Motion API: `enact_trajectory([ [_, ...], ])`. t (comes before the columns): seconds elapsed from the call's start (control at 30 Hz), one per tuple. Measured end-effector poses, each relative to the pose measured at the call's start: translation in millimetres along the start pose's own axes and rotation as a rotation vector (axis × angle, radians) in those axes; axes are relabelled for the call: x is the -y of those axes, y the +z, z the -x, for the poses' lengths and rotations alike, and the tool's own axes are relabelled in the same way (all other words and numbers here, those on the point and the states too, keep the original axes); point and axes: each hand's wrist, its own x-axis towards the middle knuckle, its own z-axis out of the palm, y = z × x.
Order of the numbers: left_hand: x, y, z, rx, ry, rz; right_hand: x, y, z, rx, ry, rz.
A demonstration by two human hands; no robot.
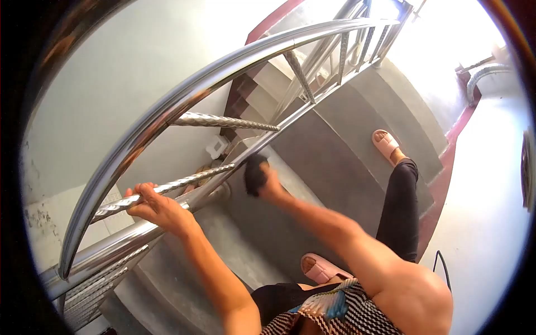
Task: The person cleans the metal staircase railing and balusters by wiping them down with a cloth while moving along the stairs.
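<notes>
Left hand (161, 211) curls around 1 twisted bar (195, 178), likely for balance on stairs (312, 153); right hand (272, 183) clutches bunched black cloth (255, 176) beside lower rail (293, 119).

Snug at the railing, roomier over the stairs
So there's a hand-sized way through between the twisted bar (195, 180) in the left hand (159, 209) and the next twisted bar up (223, 121), boxed in by the curved handrail (223, 58) and the straight lower rail (293, 119). Sliding along the gripped bar is a no-go, fingers are wrapped round it. The right hand (271, 184) and its dark cloth (256, 175) crowd the spot just beside the lower rail. Over the grey steps (318, 153) there's room between the right forearm and the upper slipper (385, 144); 2 slippered feet and a black-clad leg (399, 206) block further right, then the white wall (480, 195).
</notes>
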Motion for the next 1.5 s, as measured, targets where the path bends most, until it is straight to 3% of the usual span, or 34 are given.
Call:
enact_trajectory([
  [0.03,7,-5,-4,0.048,0.027,-0.05,-54,-52,-33,0.073,-0.135,0.218],
  [0.07,12,-12,-7,0.093,0.057,-0.116,-55,-23,3,0.17,-0.405,0.486],
  [0.13,10,-17,-8,0.137,0.087,-0.063,-42,0,23,-0.056,-0.28,0.816],
  [0.17,7,-15,-7,0.144,0.095,-0.054,-27,20,28,-0.295,-0.263,0.583],
  [0.27,8,-7,-6,0.094,0.11,-0.061,45,24,-4,-0.547,-0.347,0.228],
  [0.3,9,-7,-6,0.078,0.118,-0.068,65,-1,-37,-0.379,-0.366,0.133],
  [0.4,5,-3,-5,0.043,0.081,-0.096,122,-6,-101,-0.346,-0.164,0.042],
  [0.43,9,-2,-6,0.035,0.087,-0.105,129,-31,-130,-0.084,-0.091,-0.013],
  [0.5,16,0,-9,-0.021,0.106,-0.113,114,-30,-146,-0.178,-0.171,0.022],
  [0.6,19,1,-10,-0.034,0.181,-0.146,85,-12,-124,-0.206,-0.208,-0.105],
  [0.63,18,4,-8,-0.029,0.242,-0.159,70,-19,-123,-0.083,-0.265,-0.054],
  [0.67,16,6,-7,-0.026,0.236,-0.148,56,-8,-115,-0.152,-0.273,-0.127],
  [0.73,12,6,-6,-0.041,0.158,-0.133,28,-4,-101,-0.119,-0.145,-0.197],
  [0.8,12,5,-6,-0.037,0.122,-0.117,-5,32,-66,-0.39,0.01,-0.24],
  [0.83,12,4,-7,-0.031,0.092,-0.106,-16,38,-53,-0.241,-0.005,-0.224],
  [1.0,13,1,-9,0.046,0.142,-0.029,-57,36,-11,-0.264,0.152,-0.075],
  [1.07,12,-1,-9,0.075,0.15,-0.039,-29,32,16,0.023,0.188,0.544],
  [1.1,16,-3,-10,0.097,0.181,-0.041,-14,20,16,0.284,-0.08,1.169],
  [1.17,25,-4,-12,0.115,0.209,-0.016,3,38,32,0.54,-0.318,0.715],
  [1.23,25,-1,-8,0.08,0.255,-0.043,40,49,31,0.371,-0.979,1.882],
  [1.27,23,-1,-8,0.077,0.236,-0.04,53,78,42,0.288,-0.939,2.067],
  [1.37,22,-3,-8,0.154,0.236,-0.033,48,79,16,0.508,-0.885,2.379],
  [1.43,22,-3,-7,0.143,0.246,-0.039,25,45,-23,0.767,-0.951,2.352],
  [1.5,21,-2,-10,0.129,0.261,-0.053,22,45,-33,0.771,-1.033,2.351],
])
